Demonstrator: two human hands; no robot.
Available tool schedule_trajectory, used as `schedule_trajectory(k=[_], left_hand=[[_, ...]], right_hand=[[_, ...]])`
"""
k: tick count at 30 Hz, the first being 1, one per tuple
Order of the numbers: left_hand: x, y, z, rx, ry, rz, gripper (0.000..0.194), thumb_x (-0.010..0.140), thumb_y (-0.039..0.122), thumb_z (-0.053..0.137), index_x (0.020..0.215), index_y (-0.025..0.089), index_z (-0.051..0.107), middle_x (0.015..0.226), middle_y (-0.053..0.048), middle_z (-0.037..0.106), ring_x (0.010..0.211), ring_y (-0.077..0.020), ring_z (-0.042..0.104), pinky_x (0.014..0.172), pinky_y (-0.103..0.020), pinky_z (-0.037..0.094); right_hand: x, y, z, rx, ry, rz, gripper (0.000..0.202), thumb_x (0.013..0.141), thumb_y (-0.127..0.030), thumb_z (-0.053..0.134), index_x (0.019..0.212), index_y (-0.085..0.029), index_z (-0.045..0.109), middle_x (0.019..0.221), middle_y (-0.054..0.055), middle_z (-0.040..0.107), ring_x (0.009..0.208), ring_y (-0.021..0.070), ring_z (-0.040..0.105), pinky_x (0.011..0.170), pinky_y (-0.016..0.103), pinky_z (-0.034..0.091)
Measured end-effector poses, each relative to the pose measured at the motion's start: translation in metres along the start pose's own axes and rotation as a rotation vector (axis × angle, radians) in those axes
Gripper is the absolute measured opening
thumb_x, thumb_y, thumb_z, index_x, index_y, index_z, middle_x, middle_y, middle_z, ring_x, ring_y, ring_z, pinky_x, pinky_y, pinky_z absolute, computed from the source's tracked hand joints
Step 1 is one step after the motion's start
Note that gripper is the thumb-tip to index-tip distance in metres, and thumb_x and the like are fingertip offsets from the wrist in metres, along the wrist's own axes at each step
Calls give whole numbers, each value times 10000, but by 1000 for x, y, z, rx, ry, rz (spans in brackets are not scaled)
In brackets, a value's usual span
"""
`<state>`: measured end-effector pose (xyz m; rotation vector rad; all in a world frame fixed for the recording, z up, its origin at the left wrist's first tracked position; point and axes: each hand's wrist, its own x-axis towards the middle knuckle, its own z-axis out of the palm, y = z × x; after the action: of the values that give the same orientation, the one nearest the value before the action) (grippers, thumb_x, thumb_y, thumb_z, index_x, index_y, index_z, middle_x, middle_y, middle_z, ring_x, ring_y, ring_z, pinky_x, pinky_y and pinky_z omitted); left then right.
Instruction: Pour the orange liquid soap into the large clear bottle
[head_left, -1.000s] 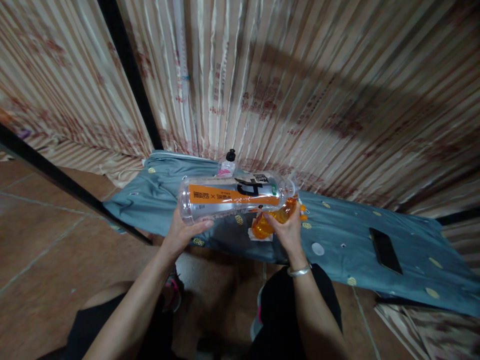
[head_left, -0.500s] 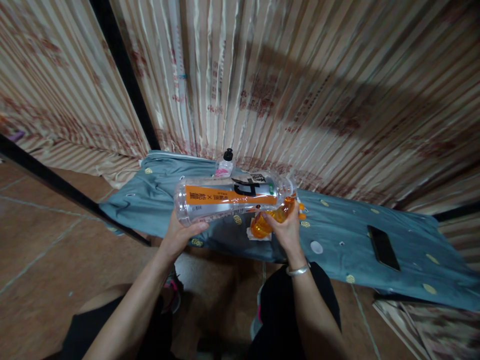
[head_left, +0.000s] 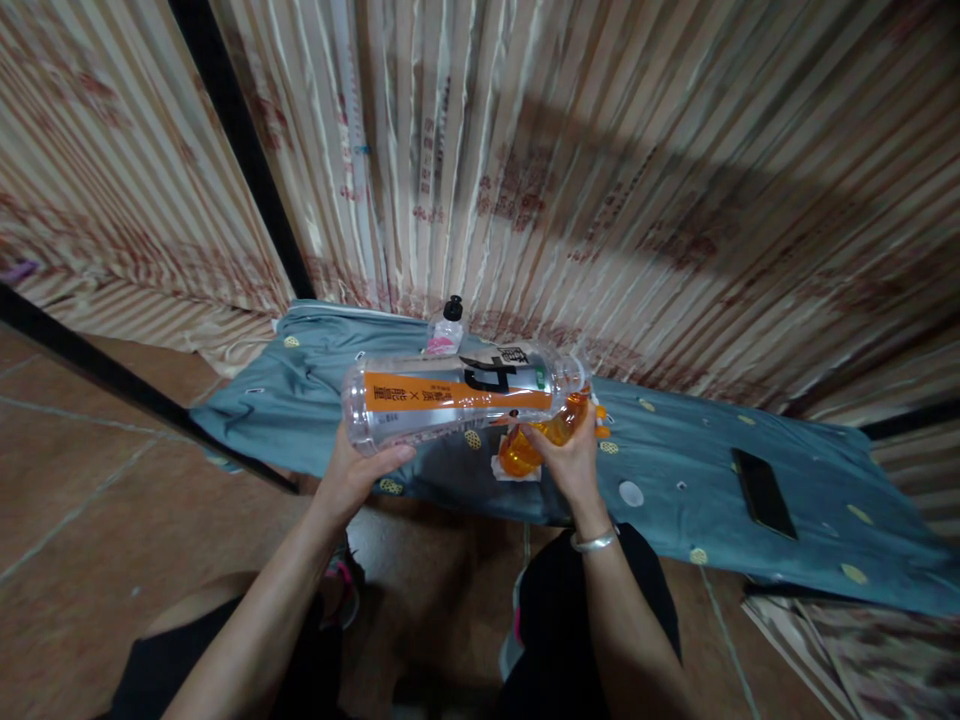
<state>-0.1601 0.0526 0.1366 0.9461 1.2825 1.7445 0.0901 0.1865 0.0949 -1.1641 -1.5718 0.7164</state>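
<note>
two hands with a pair of bottles above a cloth-covered worktop [head_left: 682, 480], as i see them from my place in the room. the left hand [head_left: 360, 475] is curled beneath the base of a large clear bottle [head_left: 450, 392], thumb along its near side; the bottle, orange-labelled, lies almost level, neck to the right. the right hand [head_left: 576, 455] is wrapped around the upper part of an amber bottle [head_left: 520, 453], which slants up and rightward from a white tissue [head_left: 529, 474]; the two necks are close together, but contact between them cannot be made out. an orange item [head_left: 602, 422] shows just beyond the right fingers. behind the clear bottle stands a black-capped bottle [head_left: 442, 344]; well to the right lies a phone [head_left: 763, 492]. compared with one second earlier, the whole scene sits slightly farther left in view, while both grips and the pose of the bottles are nearly unchanged.
</note>
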Motion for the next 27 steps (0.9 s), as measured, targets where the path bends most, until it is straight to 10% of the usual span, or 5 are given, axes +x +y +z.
schedule_trajectory(k=[27], left_hand=[[2,-7,-3,40,-1,30,604,580,510,917,1074,186,790,1051,-106,823,1094,-410,746,1066,-571,563]], right_hand=[[1,5,-2,-17,-3,-19,989,634,-654,898,1402,-187,486,1348,174,689,1254,355,670,1133,543,497]])
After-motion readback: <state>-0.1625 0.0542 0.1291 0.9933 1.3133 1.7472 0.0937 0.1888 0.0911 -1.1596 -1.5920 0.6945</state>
